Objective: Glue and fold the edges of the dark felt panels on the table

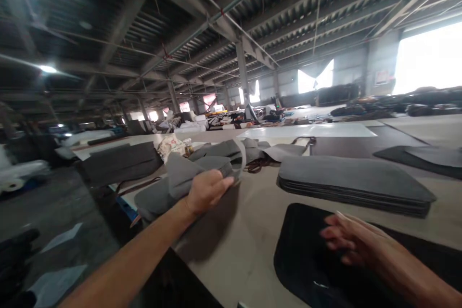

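Observation:
My left hand (209, 190) is closed on the edge of grey fabric pieces (184, 175), which bend up from the table at centre left. Over a black panel (299, 250) at the lower right hangs my right hand (348, 238), its fingers loosely curled and blurred; whether it holds anything is hard to make out. A neat stack of grey fabric pieces (346, 178) lies behind the black panel.
The beige table (249, 250) runs away from me. Dark grey pieces (122, 163) lie on its left side, a printed cloth bag (171, 147) behind my left hand. More grey sheets (433, 156) rest at the right. Brown cords (256, 166) lie mid-table.

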`<state>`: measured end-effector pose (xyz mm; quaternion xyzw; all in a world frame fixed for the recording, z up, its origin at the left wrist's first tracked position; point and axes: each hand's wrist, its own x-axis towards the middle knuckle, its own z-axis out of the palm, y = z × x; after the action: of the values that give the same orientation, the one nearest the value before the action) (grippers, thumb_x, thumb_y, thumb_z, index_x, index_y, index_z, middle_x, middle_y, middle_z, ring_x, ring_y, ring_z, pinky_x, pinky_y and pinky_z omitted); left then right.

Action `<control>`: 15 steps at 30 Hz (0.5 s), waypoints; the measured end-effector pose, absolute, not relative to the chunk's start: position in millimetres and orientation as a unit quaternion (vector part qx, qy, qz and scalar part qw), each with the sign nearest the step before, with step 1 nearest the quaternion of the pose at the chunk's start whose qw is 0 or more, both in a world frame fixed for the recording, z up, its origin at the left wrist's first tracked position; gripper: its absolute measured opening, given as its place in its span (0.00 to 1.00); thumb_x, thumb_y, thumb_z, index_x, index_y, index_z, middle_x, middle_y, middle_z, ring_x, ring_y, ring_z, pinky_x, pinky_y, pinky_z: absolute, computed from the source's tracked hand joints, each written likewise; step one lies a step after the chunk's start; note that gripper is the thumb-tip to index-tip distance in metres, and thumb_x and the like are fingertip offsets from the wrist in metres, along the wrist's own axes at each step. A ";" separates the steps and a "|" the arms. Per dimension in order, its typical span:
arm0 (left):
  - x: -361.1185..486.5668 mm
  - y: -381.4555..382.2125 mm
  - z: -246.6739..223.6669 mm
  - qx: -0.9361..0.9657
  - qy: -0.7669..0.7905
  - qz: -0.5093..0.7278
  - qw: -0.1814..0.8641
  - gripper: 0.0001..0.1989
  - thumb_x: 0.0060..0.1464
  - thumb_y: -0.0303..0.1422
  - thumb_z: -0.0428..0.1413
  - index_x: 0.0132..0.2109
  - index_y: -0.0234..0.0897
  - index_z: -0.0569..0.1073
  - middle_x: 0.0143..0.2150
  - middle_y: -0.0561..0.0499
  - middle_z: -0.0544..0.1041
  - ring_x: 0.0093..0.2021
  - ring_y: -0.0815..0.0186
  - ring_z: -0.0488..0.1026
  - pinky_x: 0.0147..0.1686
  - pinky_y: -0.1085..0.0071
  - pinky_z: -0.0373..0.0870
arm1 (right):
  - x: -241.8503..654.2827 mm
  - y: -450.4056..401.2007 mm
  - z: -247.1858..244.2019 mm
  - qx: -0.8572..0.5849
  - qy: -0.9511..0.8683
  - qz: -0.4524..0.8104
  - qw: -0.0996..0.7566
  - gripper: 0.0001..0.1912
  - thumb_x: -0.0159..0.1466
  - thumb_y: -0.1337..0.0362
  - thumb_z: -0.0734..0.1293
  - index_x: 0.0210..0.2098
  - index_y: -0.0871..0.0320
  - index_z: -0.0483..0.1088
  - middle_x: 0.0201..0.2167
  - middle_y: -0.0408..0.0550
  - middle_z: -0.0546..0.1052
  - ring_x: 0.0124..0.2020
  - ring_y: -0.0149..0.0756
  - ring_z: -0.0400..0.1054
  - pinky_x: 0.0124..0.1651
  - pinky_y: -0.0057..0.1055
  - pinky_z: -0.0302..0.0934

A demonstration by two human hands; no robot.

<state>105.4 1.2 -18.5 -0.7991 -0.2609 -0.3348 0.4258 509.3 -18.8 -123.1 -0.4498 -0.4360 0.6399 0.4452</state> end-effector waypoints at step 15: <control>162.0 -101.1 -130.6 -0.916 -0.030 -0.256 0.308 0.06 0.49 0.26 0.65 0.37 0.34 0.79 0.23 0.56 0.59 0.22 0.71 0.60 0.16 0.67 0.51 | 461.7 11.9 -106.4 -0.384 -0.343 0.741 0.430 0.35 0.68 0.41 0.65 0.61 0.62 0.61 0.40 0.56 0.79 0.34 0.41 0.76 0.36 0.32 0.72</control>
<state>162.0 -101.1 -130.6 -0.9156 -0.0299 -0.2564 0.3082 461.7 11.9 -106.4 -0.3844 -0.3434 0.7413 0.4299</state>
